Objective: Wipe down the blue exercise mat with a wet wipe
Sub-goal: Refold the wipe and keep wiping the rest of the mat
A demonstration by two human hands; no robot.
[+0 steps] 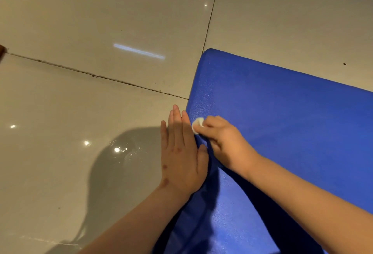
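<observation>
The blue exercise mat (282,116) lies flat on the tiled floor and fills the right half of the view, its rounded corner toward the top centre. My right hand (224,140) grips a small bunched white wet wipe (196,125) and holds it against the mat close to the left edge. My left hand (182,150) lies flat with straight fingers along that edge, mostly on the floor, its thumb on the mat. Both forearms cast dark shadows over the near part of the mat.
Glossy beige floor tiles (90,21) with dark grout lines surround the mat on the left and beyond it. Light reflections and a wet-looking patch (123,148) show on the tile left of my left hand. A brown object's edge (2,50) shows at far left.
</observation>
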